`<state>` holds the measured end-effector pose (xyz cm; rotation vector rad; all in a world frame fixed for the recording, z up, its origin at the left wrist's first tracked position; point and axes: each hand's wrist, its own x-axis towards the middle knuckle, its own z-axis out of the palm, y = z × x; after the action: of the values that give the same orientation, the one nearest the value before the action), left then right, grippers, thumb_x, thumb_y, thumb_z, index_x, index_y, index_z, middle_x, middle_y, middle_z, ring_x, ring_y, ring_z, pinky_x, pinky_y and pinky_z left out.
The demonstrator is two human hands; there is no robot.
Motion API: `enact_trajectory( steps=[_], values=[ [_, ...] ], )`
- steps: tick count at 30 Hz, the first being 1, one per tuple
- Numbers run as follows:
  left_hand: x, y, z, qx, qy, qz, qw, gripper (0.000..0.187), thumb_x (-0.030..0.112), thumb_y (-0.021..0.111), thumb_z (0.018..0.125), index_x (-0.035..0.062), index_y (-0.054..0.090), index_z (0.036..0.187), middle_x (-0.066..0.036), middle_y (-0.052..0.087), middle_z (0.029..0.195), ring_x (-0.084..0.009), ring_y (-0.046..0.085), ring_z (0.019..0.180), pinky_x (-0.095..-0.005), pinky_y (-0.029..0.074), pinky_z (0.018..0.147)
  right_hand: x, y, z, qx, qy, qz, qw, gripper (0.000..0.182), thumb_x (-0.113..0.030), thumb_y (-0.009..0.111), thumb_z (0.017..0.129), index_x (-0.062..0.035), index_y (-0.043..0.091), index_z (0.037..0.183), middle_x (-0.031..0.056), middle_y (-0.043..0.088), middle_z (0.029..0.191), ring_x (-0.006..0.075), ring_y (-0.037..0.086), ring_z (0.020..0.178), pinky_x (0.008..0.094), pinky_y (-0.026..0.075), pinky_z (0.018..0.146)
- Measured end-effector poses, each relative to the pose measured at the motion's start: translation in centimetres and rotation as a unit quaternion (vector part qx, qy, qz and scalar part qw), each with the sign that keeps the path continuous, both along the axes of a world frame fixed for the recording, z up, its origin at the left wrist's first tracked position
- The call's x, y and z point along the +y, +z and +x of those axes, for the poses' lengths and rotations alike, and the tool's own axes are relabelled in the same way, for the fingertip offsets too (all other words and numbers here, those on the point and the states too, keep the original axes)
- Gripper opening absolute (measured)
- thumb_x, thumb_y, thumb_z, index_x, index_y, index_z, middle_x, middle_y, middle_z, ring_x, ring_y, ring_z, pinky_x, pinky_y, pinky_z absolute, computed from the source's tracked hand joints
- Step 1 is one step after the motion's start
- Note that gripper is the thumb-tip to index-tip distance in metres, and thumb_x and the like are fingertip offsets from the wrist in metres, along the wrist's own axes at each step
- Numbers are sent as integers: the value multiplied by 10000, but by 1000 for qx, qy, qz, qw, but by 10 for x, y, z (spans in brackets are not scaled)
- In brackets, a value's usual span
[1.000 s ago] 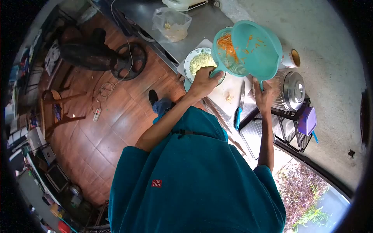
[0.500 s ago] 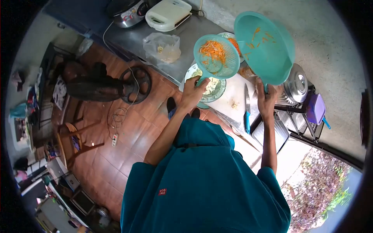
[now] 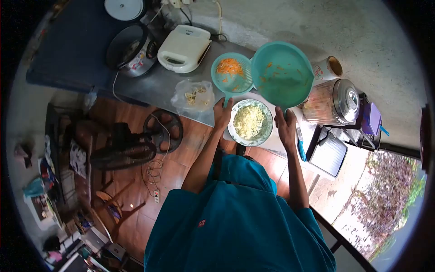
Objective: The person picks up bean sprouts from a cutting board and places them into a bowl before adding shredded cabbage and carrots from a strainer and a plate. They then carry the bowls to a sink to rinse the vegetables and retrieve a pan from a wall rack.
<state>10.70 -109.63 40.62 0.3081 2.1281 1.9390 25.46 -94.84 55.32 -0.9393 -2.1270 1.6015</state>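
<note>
My left hand [image 3: 222, 114] is closed around the handle of a green strainer [image 3: 245, 82], which has shredded carrot [image 3: 230, 66] lying in it. In my right hand [image 3: 285, 128] is the handle of a larger green bowl [image 3: 283, 93]. A few carrot shreds cling to the inside of that bowl. The rims of the strainer and the bowl meet or overlap side by side. Between my hands, on the counter, sits a patterned bowl [image 3: 268, 130] filled with pale shredded vegetable [image 3: 248, 122]. A knife with a blue handle [image 3: 302, 150] lies to the right of my right hand.
A plastic bag [image 3: 180, 100] with scraps lies left of the strainer. Behind it stand a white sandwich maker [image 3: 183, 47] and a dark cooking pot [image 3: 124, 52]. At right are a lidded clear container [image 3: 324, 106], a cup [image 3: 334, 66], a rack and a metal tray [image 3: 329, 156].
The green bowl has come down and left, from tilted to more level. The strainer has shifted left beside it, and the patterned bowl is now uncovered. My view has shifted too.
</note>
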Motion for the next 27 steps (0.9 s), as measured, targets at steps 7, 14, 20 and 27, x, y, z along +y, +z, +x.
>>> enact_trajectory(
  steps=[7, 14, 20, 27],
  values=[
    [-12, -30, -27, -54, -83, -132, 986, 327, 293, 548, 911, -12, 578, 1027, -100, 611, 804, -157, 584, 669, -287, 448, 578, -32, -8, -20, -1, -23, -60, 998, 374, -335, 506, 943, 3, 538, 786, -5, 465, 610, 62, 412, 554, 239, 329, 478],
    [-30, 78, 0, -48, -95, -14, 994, 689, 373, 530, 912, 6, 214, 1403, -236, 326, 1389, -299, 469, 1205, -364, 493, 876, -55, -16, -43, 44, -32, -187, 981, 470, -396, 377, 986, 5, 543, 807, -42, 359, 511, 33, 282, 418, 226, 201, 388],
    [-33, 124, -85, -274, -215, 289, 892, 684, 525, 417, 924, 40, 289, 1389, -131, 386, 1368, -233, 477, 1193, -369, 485, 888, -54, -23, -77, 38, 82, -220, 971, 515, -444, 419, 954, -11, 545, 704, -47, 369, 463, 48, 310, 381, 216, 217, 383],
    [-50, 140, -180, -152, -166, 146, 963, 708, 544, 505, 877, 33, 377, 1350, -126, 440, 1325, -238, 409, 1230, -358, 314, 1032, -4, -38, -135, -37, 204, 147, 967, 573, -438, 459, 883, 54, 579, 616, 199, 522, 523, 309, 563, 544, 412, 434, 581]
  ],
)
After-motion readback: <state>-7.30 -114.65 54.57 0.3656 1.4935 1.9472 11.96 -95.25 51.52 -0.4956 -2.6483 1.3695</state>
